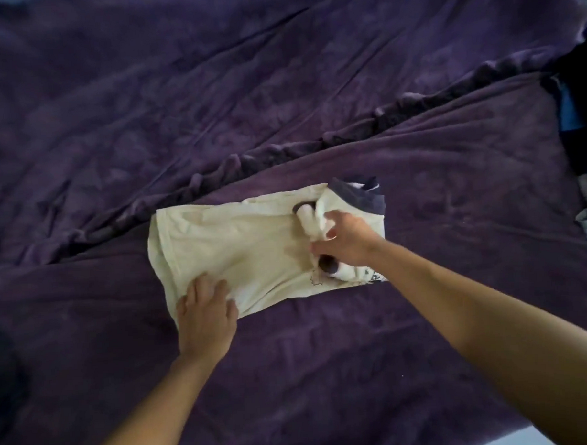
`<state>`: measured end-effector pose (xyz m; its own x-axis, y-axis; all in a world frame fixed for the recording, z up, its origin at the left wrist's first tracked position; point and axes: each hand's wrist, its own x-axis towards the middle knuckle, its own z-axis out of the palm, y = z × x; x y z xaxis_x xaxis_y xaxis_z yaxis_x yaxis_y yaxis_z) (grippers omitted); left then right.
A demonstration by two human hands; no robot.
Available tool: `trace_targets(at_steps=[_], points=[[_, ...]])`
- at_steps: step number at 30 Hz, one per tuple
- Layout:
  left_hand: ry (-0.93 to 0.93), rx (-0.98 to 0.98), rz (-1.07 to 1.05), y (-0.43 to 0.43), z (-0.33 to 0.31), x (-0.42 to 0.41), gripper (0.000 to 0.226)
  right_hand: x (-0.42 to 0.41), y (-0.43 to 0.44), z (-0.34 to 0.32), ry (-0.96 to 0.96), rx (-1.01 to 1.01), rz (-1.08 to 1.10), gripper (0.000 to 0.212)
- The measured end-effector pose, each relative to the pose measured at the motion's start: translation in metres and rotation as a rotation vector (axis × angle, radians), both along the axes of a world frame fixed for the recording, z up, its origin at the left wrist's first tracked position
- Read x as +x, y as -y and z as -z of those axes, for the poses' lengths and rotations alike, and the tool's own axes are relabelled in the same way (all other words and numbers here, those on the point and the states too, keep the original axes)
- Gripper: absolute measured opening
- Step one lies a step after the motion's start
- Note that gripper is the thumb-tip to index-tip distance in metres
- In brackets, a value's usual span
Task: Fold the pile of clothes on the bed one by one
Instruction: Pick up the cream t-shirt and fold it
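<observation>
1. Head view, grip: We are looking down at a cream shirt [239, 245] lying partly folded on the purple bedspread [313, 87], near the middle of the bed. Our left hand [205, 313] is pressing flat on its near left corner, fingers spread and pinching nothing. Our right hand [345, 240] is lying over the right end of the shirt, fingers curled into bunched cloth just below the navy collar [361, 195]; we cannot tell whether they are actually gripping it.
2. Head view, hidden parts: The right hand is covering the folded-in sleeves, so only two dark cuffs are peeking out beside it. A small print at the near right edge of the shirt is too blurred to read.
3. Head view, surroundings: A pile of clothes [579, 109], dark and blue, is sitting at the far right edge, cut off by the frame and well apart from the shirt. A rumpled ridge is crossing the bedspread diagonally, just beyond the shirt.
</observation>
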<state>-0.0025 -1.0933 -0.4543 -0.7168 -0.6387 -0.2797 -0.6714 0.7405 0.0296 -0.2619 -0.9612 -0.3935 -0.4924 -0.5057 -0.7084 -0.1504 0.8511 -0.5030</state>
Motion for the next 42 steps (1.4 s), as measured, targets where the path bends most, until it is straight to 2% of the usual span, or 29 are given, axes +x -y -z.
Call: trace_targets(at_steps=[2,4,5,6,8,9,11,13,16,18,20,22,23,26,30,35,38,42], points=[[-0.011,-0.037,-0.121,0.014,0.001,0.024,0.046,0.015,0.002,0.018,0.052,-0.071,0.180,0.062],[-0.041,0.014,-0.401,0.022,0.002,0.043,0.054,0.008,-0.016,0.034,-0.216,-0.106,0.373,0.042],[-0.079,0.064,-0.577,0.024,0.002,0.048,0.056,0.001,-0.029,0.042,-0.352,-0.069,0.429,0.039],[-0.117,0.123,-0.721,0.024,0.004,0.050,0.055,-0.006,-0.043,0.051,-0.428,-0.006,0.454,0.045],[-0.157,0.221,-0.820,0.017,0.009,0.049,0.044,-0.011,-0.059,0.065,-0.356,0.105,0.512,0.062],[-0.168,0.267,-0.789,0.012,0.012,0.049,0.035,-0.008,-0.060,0.070,-0.275,0.112,0.561,0.063],[-0.203,0.279,-0.745,0.008,0.014,0.048,0.022,-0.001,-0.056,0.073,-0.178,0.082,0.612,0.047],[-0.162,0.188,-0.758,0.021,0.013,0.053,0.015,0.001,-0.057,0.079,-0.218,0.061,0.608,0.036],[-0.050,0.136,-0.691,0.041,0.009,0.061,0.010,-0.003,-0.068,0.083,-0.261,0.087,0.573,0.038],[-0.158,0.055,-0.517,0.045,0.006,0.056,0.016,-0.006,-0.072,0.081,-0.226,0.071,0.596,0.041],[-0.227,-0.031,-0.235,0.043,0.007,0.045,0.028,-0.010,-0.070,0.078,-0.176,0.015,0.663,0.044],[-0.148,0.007,-0.023,0.042,0.014,0.035,0.039,-0.011,-0.064,0.069,-0.099,-0.031,0.706,0.041],[-0.091,0.060,0.013,0.043,0.017,0.032,0.043,-0.011,-0.061,0.061,-0.075,-0.060,0.707,0.038],[-0.014,0.165,0.001,0.048,0.022,0.033,0.048,-0.003,-0.048,0.025,-0.114,-0.192,0.637,0.031],[-0.126,0.177,-0.200,0.058,0.004,0.048,0.040,0.032,0.002,-0.034,-0.229,-0.355,0.448,0.035],[-0.186,0.163,-0.390,0.081,-0.022,0.089,0.038,0.104,0.102,-0.051,-0.343,-0.266,0.064,0.042],[-0.184,0.152,-0.451,0.098,-0.024,0.113,0.038,0.155,0.155,-0.030,-0.312,-0.232,-0.124,0.041],[-0.201,0.175,-0.538,0.117,-0.015,0.135,0.036,0.206,0.176,0.010,-0.098,-0.215,-0.287,0.045]])
